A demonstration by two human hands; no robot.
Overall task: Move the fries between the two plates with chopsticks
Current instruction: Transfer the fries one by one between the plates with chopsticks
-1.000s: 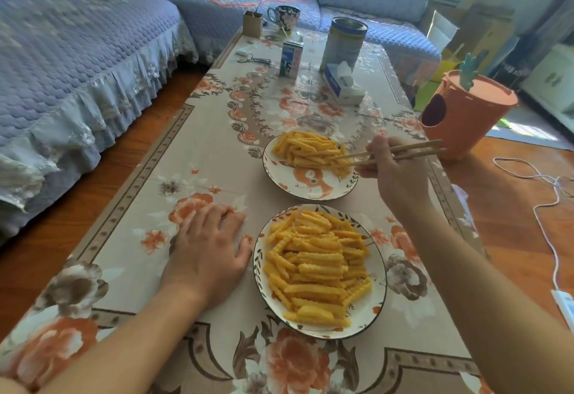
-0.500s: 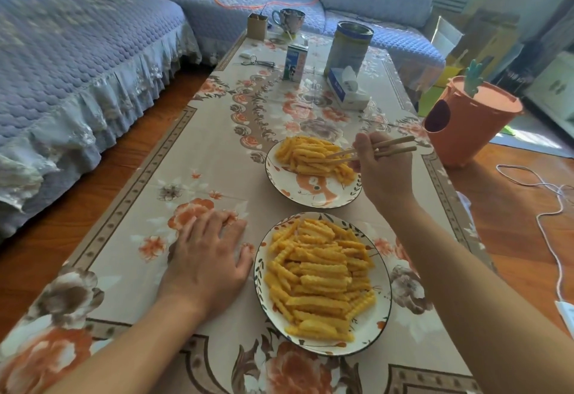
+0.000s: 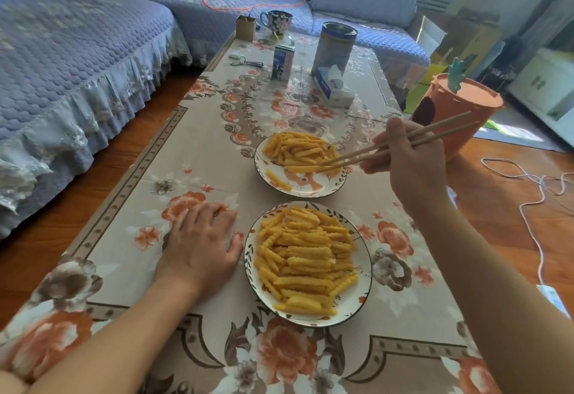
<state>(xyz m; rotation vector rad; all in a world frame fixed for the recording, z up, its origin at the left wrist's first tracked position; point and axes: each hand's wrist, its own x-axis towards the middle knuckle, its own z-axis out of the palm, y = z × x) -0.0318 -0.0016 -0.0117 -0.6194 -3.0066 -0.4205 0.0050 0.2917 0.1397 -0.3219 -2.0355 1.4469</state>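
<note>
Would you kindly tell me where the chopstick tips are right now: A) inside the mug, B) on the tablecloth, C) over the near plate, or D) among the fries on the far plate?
D: the chopsticks in the right hand reach into the fries on the far plate.

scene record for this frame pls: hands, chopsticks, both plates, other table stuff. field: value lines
left hand: flat on the tablecloth, beside the near plate, holds nothing
right hand: grips the chopsticks
chopstick tips: among the fries on the far plate; whether a fry is pinched is unclear
near plate: heaped with fries
far plate: fries mostly at the back, one loose fry at the front left
also on table: milk carton, tin can, tissue box, mug
</note>
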